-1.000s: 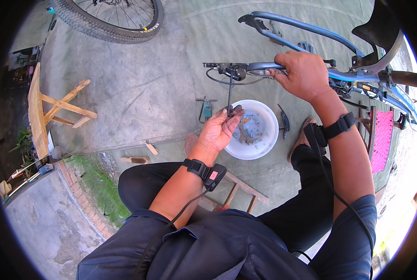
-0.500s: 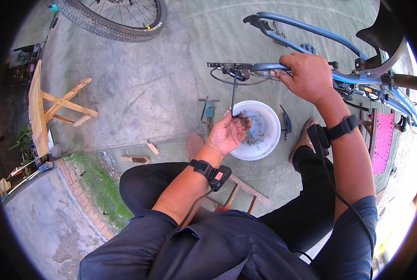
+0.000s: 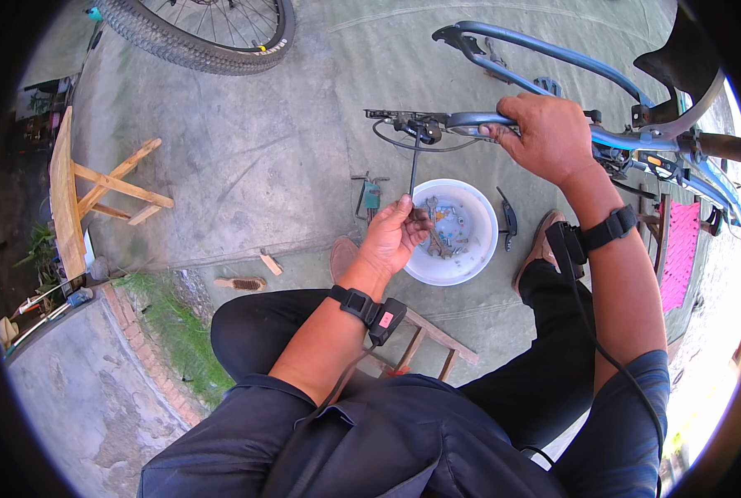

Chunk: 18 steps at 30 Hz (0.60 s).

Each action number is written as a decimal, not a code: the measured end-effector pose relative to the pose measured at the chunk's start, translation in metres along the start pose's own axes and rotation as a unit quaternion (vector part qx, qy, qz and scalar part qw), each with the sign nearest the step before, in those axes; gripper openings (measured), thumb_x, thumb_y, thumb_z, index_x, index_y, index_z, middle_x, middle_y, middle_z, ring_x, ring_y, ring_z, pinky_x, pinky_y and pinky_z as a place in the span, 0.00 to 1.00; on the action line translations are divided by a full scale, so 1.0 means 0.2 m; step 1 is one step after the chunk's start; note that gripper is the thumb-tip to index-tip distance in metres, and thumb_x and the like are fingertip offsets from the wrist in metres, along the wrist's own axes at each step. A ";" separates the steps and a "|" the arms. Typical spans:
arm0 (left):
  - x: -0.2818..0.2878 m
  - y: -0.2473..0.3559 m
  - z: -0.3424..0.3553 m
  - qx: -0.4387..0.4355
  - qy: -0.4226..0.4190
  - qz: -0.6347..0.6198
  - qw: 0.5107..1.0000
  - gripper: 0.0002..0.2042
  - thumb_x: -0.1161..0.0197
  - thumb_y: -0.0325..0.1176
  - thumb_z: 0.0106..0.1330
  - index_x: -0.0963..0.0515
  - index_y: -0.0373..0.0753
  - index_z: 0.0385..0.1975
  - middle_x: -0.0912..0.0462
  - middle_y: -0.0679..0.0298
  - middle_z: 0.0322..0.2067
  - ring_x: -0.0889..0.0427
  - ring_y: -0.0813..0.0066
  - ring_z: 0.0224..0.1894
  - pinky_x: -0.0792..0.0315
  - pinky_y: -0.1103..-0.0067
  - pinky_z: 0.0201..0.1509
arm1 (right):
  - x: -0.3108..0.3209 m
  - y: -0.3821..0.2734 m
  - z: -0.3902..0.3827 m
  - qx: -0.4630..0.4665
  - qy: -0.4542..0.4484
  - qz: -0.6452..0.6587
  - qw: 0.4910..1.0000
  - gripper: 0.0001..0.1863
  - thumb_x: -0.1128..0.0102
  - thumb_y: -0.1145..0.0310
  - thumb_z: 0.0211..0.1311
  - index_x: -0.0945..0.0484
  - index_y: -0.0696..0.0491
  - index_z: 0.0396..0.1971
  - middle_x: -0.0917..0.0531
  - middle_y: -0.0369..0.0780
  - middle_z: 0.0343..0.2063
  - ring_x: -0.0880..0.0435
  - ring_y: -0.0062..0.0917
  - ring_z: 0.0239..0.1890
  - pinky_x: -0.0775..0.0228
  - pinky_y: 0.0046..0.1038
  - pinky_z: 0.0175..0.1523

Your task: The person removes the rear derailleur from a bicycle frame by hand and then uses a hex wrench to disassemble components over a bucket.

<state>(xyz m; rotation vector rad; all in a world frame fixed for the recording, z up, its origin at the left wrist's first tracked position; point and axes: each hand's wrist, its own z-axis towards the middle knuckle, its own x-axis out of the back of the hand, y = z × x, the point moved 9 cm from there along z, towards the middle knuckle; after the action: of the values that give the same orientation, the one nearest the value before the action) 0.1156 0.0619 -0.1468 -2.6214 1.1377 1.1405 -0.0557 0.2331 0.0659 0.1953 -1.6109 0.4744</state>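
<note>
I have the left hand [image 3: 394,238] pinching the near end of a long hex key [image 3: 414,173], its far end at the black rear derailleur [image 3: 427,131], while the right hand [image 3: 550,139] clasps a blue-grey bicycle frame tube [image 3: 472,119] beyond the white basin [image 3: 480,259] holding a wrench [image 3: 442,247] and small metal parts [image 3: 458,235].

Grey floor [image 3: 250,158] spreads wide; lower left, brick edging [image 3: 148,349] divides grass [image 3: 175,328] from patchy concrete [image 3: 72,407]. A cross-legged wooden stand [image 3: 68,203] stands left, a pink woven seat [image 3: 680,253] right, where daylight [image 3: 706,357] glares.
</note>
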 end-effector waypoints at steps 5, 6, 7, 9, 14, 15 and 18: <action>-0.02 -0.08 0.02 0.058 -0.028 -0.109 0.992 0.11 0.43 0.42 0.70 0.24 0.40 0.35 0.17 0.60 0.33 0.16 0.67 0.36 0.19 0.75 0.37 | -0.01 0.00 0.00 0.001 -0.004 0.007 1.000 0.19 0.36 0.48 0.55 0.23 0.50 0.23 0.22 0.39 0.20 0.21 0.38 0.26 0.32 0.39 0.29; -0.03 -0.09 0.02 0.067 -0.036 -0.126 0.989 0.12 0.43 0.43 0.70 0.24 0.40 0.35 0.17 0.60 0.34 0.16 0.67 0.37 0.19 0.75 0.38 | -0.02 -0.01 0.00 0.003 -0.006 0.009 1.000 0.19 0.36 0.48 0.55 0.23 0.50 0.23 0.22 0.39 0.20 0.21 0.38 0.26 0.32 0.39 0.29; -0.04 -0.10 0.02 0.075 -0.045 -0.143 0.986 0.13 0.44 0.43 0.70 0.24 0.39 0.36 0.17 0.60 0.35 0.16 0.67 0.37 0.19 0.75 0.38 | -0.02 -0.01 0.01 0.004 -0.008 0.010 1.000 0.19 0.36 0.48 0.55 0.23 0.50 0.23 0.22 0.39 0.19 0.21 0.38 0.26 0.33 0.39 0.29; -0.05 -0.11 0.03 0.086 -0.050 -0.172 0.980 0.14 0.44 0.43 0.71 0.24 0.38 0.36 0.17 0.60 0.36 0.17 0.67 0.38 0.20 0.75 0.39 | -0.03 -0.01 0.00 0.006 -0.007 0.013 1.000 0.19 0.36 0.48 0.55 0.23 0.50 0.23 0.22 0.39 0.19 0.21 0.38 0.26 0.33 0.39 0.29; -0.03 -0.11 0.06 0.067 -0.031 -0.216 0.974 0.14 0.46 0.42 0.71 0.24 0.36 0.36 0.17 0.60 0.35 0.17 0.67 0.38 0.20 0.76 0.38 | -0.02 -0.01 0.00 0.001 -0.005 0.008 1.000 0.19 0.36 0.48 0.54 0.23 0.50 0.23 0.22 0.38 0.19 0.21 0.38 0.26 0.33 0.39 0.28; -0.02 -0.10 0.06 0.062 -0.022 -0.220 0.973 0.13 0.46 0.41 0.71 0.24 0.36 0.36 0.17 0.60 0.35 0.17 0.67 0.38 0.21 0.76 0.38 | -0.02 0.00 0.00 -0.001 -0.009 0.006 1.000 0.19 0.36 0.48 0.54 0.23 0.50 0.23 0.22 0.38 0.19 0.21 0.37 0.26 0.33 0.39 0.28; 0.00 -0.10 0.07 0.050 -0.004 -0.224 0.973 0.13 0.46 0.41 0.71 0.25 0.36 0.34 0.17 0.60 0.34 0.17 0.66 0.37 0.21 0.76 0.36 | -0.01 -0.01 0.00 0.006 0.000 0.008 1.000 0.18 0.35 0.50 0.53 0.22 0.50 0.22 0.22 0.39 0.18 0.21 0.37 0.24 0.32 0.38 0.27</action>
<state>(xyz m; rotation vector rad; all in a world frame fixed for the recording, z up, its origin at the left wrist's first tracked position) 0.1204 0.0799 -0.1608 -2.5980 0.5363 0.9681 -0.0555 0.2308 0.0652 0.1917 -1.6111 0.4951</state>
